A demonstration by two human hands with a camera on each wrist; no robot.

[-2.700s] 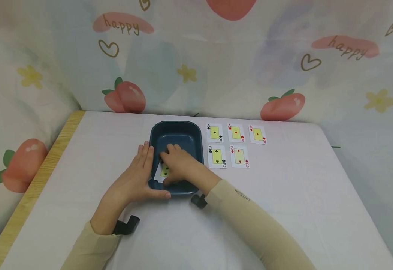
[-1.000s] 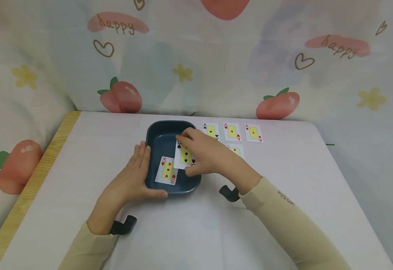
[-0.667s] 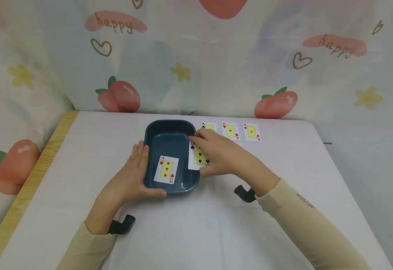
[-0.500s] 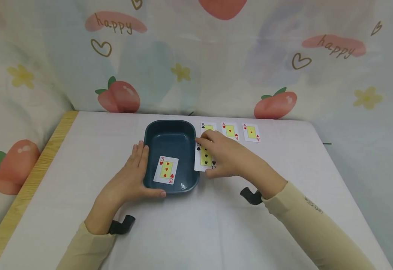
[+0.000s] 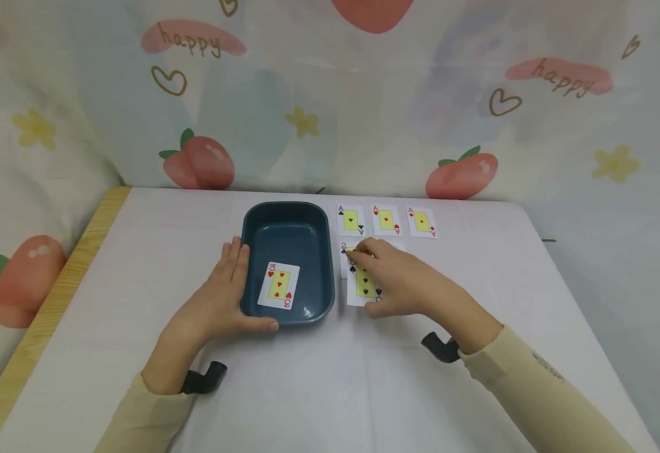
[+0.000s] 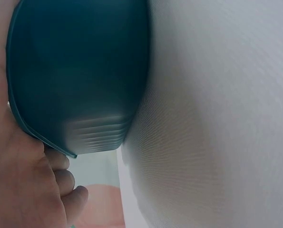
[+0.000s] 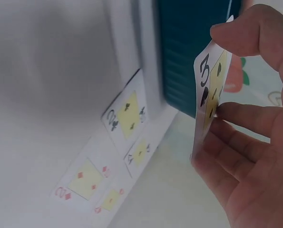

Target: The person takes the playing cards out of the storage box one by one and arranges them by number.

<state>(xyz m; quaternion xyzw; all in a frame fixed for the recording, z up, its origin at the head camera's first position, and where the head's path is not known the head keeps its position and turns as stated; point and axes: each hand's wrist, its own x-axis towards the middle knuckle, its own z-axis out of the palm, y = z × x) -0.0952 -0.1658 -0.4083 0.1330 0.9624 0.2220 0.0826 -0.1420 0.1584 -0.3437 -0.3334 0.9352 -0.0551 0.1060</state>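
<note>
My right hand (image 5: 406, 280) pinches a three of spades playing card (image 5: 363, 289) between thumb and fingers. It is just right of the dark blue tray (image 5: 301, 242), and the card overlaps the two of clubs (image 5: 343, 261) in the head view. In the right wrist view the held card bends slightly, above the table. My left hand (image 5: 213, 308) rests against the tray's left side with straight fingers, its thumb along the near rim. A three of hearts (image 5: 279, 286) lies face up inside the tray.
Along the back lie an ace of clubs (image 5: 351, 220), an ace of hearts (image 5: 386, 220) and an ace of diamonds (image 5: 422, 221). A two of diamonds (image 7: 84, 180) is mostly hidden by the right hand in the head view. Patterned cloth hangs behind the white-covered table.
My right hand has lifted the three of spades out of the tray, uncovering the three of hearts, and carried it right, then nearer. The left hand has stayed at the tray.
</note>
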